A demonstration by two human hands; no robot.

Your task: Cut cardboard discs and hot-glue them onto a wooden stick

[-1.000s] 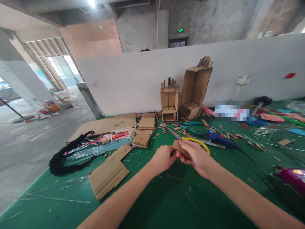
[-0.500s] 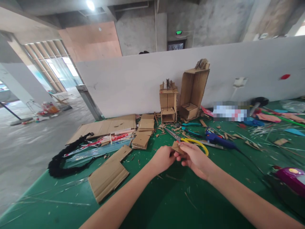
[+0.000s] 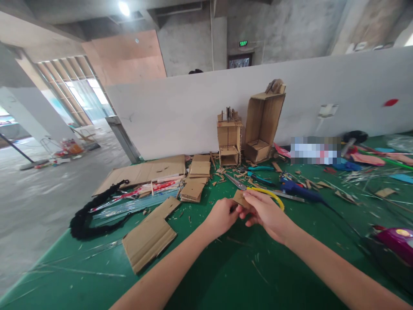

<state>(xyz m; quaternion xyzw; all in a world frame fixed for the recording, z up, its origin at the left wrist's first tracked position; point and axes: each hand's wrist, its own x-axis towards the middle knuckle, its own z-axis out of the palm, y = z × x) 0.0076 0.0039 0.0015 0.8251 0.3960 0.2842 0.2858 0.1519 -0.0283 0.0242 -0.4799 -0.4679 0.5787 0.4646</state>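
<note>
A small piece of cardboard (image 3: 239, 197) is held between my hands above the green table. My right hand (image 3: 263, 212) pinches it with the thumb on top and fingers below. At its left edge, the curled fingers of my left hand (image 3: 222, 215) close on it; their tips are partly hidden. Just behind my right hand lie scissors (image 3: 238, 182) with yellow handles. Farther back stand a small cardboard box frame (image 3: 229, 142) with discs on top and a taller open cardboard box (image 3: 265, 122).
Stacked cardboard squares (image 3: 192, 190), an L-shaped cardboard sheet (image 3: 149, 238) and a fuzzy black strip (image 3: 80, 221) lie left. Teal pliers (image 3: 260, 178), a blue glue gun (image 3: 300, 190) and a purple object (image 3: 396, 241) lie right. A white partition (image 3: 174, 112) stands behind the table (image 3: 206, 275).
The whole view has shifted slightly. Both hands keep the same grip on the cardboard piece.
</note>
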